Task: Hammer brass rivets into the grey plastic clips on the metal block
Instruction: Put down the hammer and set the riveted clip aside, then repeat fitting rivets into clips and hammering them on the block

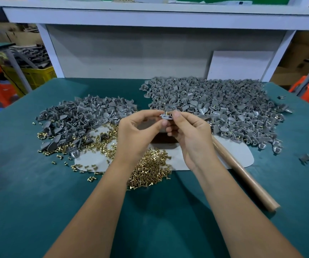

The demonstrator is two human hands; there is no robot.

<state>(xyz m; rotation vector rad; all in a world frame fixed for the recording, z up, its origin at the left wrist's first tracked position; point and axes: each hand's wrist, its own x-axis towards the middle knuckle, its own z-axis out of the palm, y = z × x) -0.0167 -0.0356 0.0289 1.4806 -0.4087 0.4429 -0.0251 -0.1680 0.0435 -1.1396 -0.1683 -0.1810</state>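
Observation:
Both hands are raised above the middle of the table and meet at one grey plastic clip [167,116]. My left hand [137,134] pinches the clip from the left. My right hand [189,135] pinches a brass rivet [166,113] that stands up out of the clip's top. Below the hands sits the dark metal block [163,141], mostly hidden by them. A wooden hammer handle [243,175] lies to the right, touched by neither hand; its head is hidden behind my right hand.
A heap of grey clips [83,116] lies at the left and a larger heap [222,107] at the right. Loose brass rivets [150,170] are spread near my left wrist on a pale mat [241,155]. The green tabletop [29,192] surrounds everything.

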